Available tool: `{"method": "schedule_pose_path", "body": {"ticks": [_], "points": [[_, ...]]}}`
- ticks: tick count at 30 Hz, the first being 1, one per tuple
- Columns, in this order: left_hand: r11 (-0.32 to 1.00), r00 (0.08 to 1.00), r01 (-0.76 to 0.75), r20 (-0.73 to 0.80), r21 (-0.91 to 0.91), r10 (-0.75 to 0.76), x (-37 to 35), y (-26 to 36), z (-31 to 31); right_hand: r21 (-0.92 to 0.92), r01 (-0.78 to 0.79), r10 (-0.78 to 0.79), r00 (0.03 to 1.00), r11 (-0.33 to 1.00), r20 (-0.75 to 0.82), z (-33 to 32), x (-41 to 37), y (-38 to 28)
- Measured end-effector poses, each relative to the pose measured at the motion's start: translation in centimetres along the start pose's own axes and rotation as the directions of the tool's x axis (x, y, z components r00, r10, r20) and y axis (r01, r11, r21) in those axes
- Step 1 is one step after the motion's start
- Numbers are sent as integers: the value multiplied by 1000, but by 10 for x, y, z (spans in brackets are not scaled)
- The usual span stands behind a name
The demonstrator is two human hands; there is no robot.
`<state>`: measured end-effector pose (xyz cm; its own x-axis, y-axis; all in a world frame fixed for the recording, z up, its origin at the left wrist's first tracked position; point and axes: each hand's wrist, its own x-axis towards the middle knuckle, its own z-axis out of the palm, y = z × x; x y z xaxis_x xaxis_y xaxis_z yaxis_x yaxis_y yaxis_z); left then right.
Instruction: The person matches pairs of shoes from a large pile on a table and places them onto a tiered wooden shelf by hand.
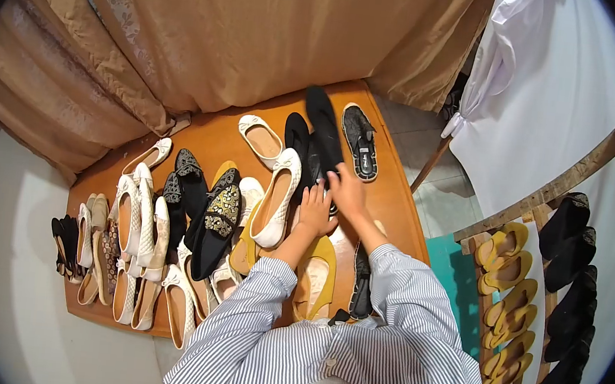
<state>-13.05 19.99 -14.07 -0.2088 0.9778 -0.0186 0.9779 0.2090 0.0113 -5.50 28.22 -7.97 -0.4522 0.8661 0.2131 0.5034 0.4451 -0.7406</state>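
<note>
Two black shoes lie side by side near the middle of the table, toes pointing away from me. At the heel end of the left black shoe (297, 132), my left hand (313, 210) has its fingers closed on the edge. My right hand (349, 192) grips the heel end of the right black shoe (321, 118), whose toe is slightly blurred. A white ballet flat (278, 200) stands just left of my left hand. Beneath my forearms is a mustard shoe (326, 269), partly covered by my sleeve. A black espadrille (360, 141) lies to the right of my hands.
Many white, patterned and black shoes crowd the left of the orange table (205, 136). A black-and-gold loafer (219, 216) is among them. Brown curtains (227, 26) hang behind. To the right, a wooden rack holds mustard shoes (510, 318) and black shoes (572, 257).
</note>
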Motion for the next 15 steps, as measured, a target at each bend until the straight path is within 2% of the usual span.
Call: {"method": "schedule_pose_path", "body": {"ticks": [2,3,5,6,7,8,9,11,12,13,14,15], "points": [[998,995,-56,-84,-33,53,-3,-3,15,98,238,-229,969,966,-89,12,-10,-28],[998,996,-55,-74,-31,53,-2,-5,15,57,314,-311,948,948,-61,22,-13,-38],[992,1000,4,30,-129,0,2,-6,11,-30,344,-343,939,939,32,30,-17,-67],[991,999,7,39,-130,-2,-3,-3,12,-71,332,-319,935,941,152,29,-16,-80],[992,999,23,-43,-120,-28,-7,1,13,-113,326,-287,919,938,269,31,-15,-89],[993,991,39,-126,-112,-53,-9,6,14,-111,324,-284,919,940,272,43,-16,-91],[993,991,41,-121,-112,-55,-9,9,15,-145,368,-319,906,918,278,54,-16,-93],[960,986,92,-107,-265,-124,-6,10,16,-176,416,-358,889,892,286,66,-15,-89],[964,991,105,-57,-243,-122,-8,11,7,-94,421,-386,885,902,261,60,-11,-89],[963,990,110,-53,-246,-127,-8,5,30,-11,423,-409,882,906,236,54,-9,-88],[998,954,57,-293,-20,-60,-9,-3,53,41,397,-398,906,917,144,44,-5,-83],[975,864,58,-500,215,59,-6,-8,69,-19,371,-370,928,928,43,41,3,-67]]}}
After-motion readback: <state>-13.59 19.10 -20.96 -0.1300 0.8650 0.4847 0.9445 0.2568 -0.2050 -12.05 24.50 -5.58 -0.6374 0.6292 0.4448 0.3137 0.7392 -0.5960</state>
